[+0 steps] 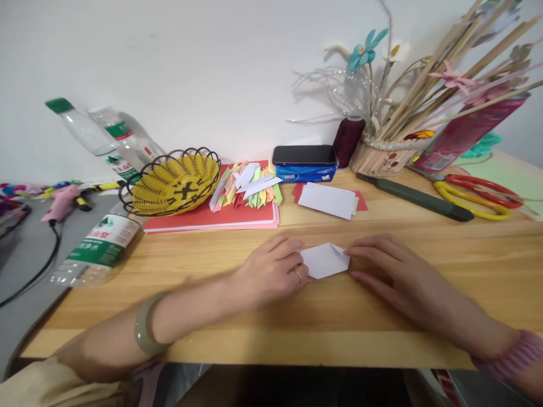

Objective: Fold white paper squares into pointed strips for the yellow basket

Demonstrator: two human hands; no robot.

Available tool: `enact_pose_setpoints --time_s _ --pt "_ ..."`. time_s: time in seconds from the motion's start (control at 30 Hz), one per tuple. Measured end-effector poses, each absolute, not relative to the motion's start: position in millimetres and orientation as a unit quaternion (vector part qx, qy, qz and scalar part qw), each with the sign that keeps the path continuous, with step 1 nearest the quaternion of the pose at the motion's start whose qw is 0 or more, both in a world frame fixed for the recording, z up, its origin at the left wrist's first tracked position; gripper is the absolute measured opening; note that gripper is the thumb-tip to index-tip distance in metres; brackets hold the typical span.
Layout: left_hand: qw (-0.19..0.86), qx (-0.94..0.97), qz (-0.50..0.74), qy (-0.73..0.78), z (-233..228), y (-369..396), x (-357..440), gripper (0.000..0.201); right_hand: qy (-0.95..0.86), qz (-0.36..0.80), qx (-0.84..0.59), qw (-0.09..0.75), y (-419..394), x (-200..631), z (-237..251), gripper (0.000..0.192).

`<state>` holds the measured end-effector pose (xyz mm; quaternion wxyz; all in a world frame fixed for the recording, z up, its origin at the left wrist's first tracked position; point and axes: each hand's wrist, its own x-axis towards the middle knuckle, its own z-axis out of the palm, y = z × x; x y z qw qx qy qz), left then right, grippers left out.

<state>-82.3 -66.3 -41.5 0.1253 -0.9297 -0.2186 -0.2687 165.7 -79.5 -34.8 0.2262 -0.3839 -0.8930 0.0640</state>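
A small piece of white paper point(323, 262) lies on the wooden table between my hands, with a corner folded over at its upper right. Its left end is gripped under the curled fingers of my left hand point(275, 270), which wears a ring. My right hand point(392, 271) has its fingertips at the folded right corner, thumb below and index finger above. Just beyond the paper is a small stack of cut paper cards point(326, 199), white on top with red and green edges showing.
Behind are folded paper strips point(250, 183) on red sheets point(203, 221), a yellow basket point(178, 183), and a phone point(304, 154) on a blue pack point(304, 172). A green-handled cutter point(419, 196) and scissors point(475, 200) lie right. A plastic bottle point(102, 243) lies left.
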Motion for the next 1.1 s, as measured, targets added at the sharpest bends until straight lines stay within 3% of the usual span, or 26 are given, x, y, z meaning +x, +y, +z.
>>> enact_pose_setpoints --time_s 0.33,0.57,0.7,0.87,1.1 --pt "0.071 -0.931 -0.260 -0.247 -43 -68 -75 0.025 -0.921 0.020 -0.326 0.212 -70 162 -35 0.022" --pt "-0.079 -0.900 -0.274 -0.329 -40 -72 -72 0.014 -0.890 0.112 -0.370 0.243 -69 163 -38 0.020" --pt "-0.148 -0.871 -0.268 -0.383 -36 -74 -69 0.008 -0.864 0.198 -0.409 0.216 -65 166 -37 0.017" --pt "-0.177 -0.856 -0.263 -0.409 -34 -75 -67 0.006 -0.843 0.250 -0.442 0.177 -63 163 -30 0.019" --pt "-0.201 -0.842 -0.274 -0.419 -38 -74 -67 0.010 -0.842 0.226 -0.464 0.158 -63 158 -30 0.023"
